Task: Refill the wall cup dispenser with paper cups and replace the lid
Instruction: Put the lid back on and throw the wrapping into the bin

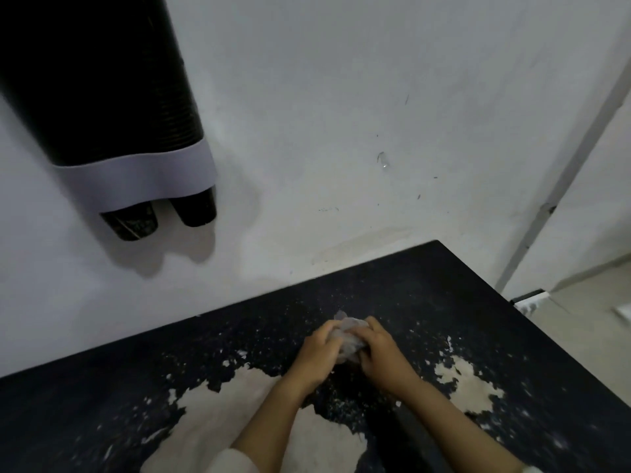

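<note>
Clear plastic wrap (345, 336), crumpled, gripped by fingers of left hand (319, 349) and right hand (379, 353) over surface (478, 319); best balled tight and discarded before dispenser (112, 114) is lidded

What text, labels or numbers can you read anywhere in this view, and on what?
None can be read.
Cup dispenser, its grey band and the cups below: no print visible.
Crumpled plastic wrap held by left hand and right hand: no lettering visible.
Table: only chipped paint.
</note>
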